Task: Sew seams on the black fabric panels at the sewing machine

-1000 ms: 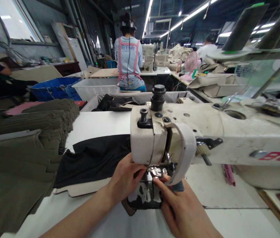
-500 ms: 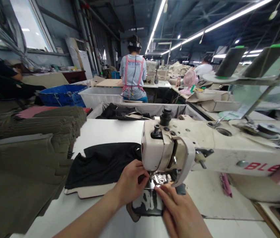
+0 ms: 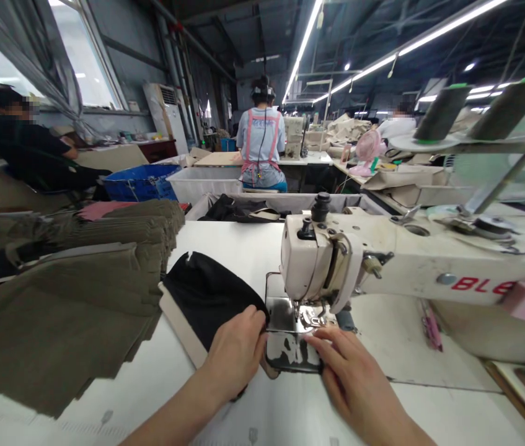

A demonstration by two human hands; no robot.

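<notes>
My left hand [image 3: 238, 348], fingers curled in, grips the right edge of a black fabric piece [image 3: 209, 297] with a cream strip [image 3: 182, 325] along its left side. The cloth lies left of the sewing machine [image 3: 306, 260], clear of its presser foot [image 3: 309, 316]. My right hand [image 3: 359, 371] rests palm down just in front of the foot, fingers stretched out, with the fingertips at the right side of the worn black-and-silver plate [image 3: 292, 352]. Nothing shows in its fingers. What lies beneath my left palm is hidden.
A tall stack of olive fabric pieces [image 3: 85, 297] covers the left of the white table [image 3: 238, 235]. Behind it stand a blue bin [image 3: 139, 183] and white bins [image 3: 204, 184]. Thread cones [image 3: 441, 114] rise at right. A person [image 3: 262, 142] sits ahead; another [image 3: 34, 139] sits at left.
My left hand has drawn the black fabric away from the presser foot and turned it, baring the metal plate. My right hand stays by the foot. The whole view has shifted a little.
</notes>
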